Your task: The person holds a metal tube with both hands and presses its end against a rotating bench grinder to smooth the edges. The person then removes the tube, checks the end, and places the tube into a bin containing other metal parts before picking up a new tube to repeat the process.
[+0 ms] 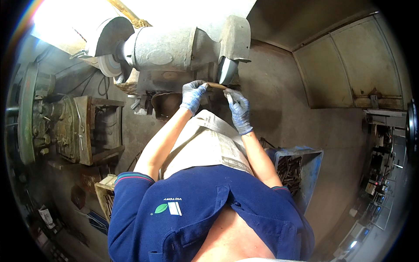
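Note:
Both my hands wear blue-grey work gloves and hold a thin, brownish metal bar [217, 85] crosswise between them. My left hand [193, 95] pinches its left end, and my right hand [238, 109] grips its right end. Just beyond the bar, the right wheel [228, 70] of a bench grinder [163, 48] shows below its guard [235, 37]. The bar lies close to the wheel's lower edge; whether they touch I cannot tell. The grinder's left wheel [109, 65] sits apart, away from my hands.
At my right stands a blue crate [310, 168] of rod-like metal parts [289, 170]. A wooden box [104, 192] is at my left, near a greenish machine [56, 126] on a frame. A metal cabinet [347, 65] stands far right. Light sheeting [205, 144] covers my lap.

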Demonstrator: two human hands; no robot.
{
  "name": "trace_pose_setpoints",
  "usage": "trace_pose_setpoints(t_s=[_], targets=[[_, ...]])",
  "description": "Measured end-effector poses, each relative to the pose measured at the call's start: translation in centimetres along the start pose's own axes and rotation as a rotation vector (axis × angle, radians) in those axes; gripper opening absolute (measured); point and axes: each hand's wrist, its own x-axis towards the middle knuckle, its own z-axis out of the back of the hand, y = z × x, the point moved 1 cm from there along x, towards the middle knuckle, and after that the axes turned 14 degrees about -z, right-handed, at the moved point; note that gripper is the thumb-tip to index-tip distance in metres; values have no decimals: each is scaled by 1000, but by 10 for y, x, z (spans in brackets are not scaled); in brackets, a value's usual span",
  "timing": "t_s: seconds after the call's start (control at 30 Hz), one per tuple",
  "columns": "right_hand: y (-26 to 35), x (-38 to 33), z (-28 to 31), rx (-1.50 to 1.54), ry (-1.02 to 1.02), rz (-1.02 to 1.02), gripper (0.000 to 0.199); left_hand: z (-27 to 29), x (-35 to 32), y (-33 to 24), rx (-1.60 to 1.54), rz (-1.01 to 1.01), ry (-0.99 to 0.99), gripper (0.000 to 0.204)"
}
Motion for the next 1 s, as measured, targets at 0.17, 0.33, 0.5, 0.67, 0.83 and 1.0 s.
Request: trace_pose_setpoints(t_s=[0.17,0.33,0.5,0.67,0.83,1.0], targets=[[1,0,-2,90,34,-35,13,3,5,10,-10,-43,-6,7],[-24,5,30,18,12,-104,16,-20,5,20,-4,20,42,8],[-28,7,34,-7,16,-164,20,-24,9,27,-21,6,51,7],[-20,5,5,149,36,-154,13,-1,11,16,102,-35,16,8],[-24,5,-10,123,123,-126,18,11,8,0,84,-53,-27,10],[-6,-2,-17,122,135,-97,20,28,10,11,47,-95,18,9]])
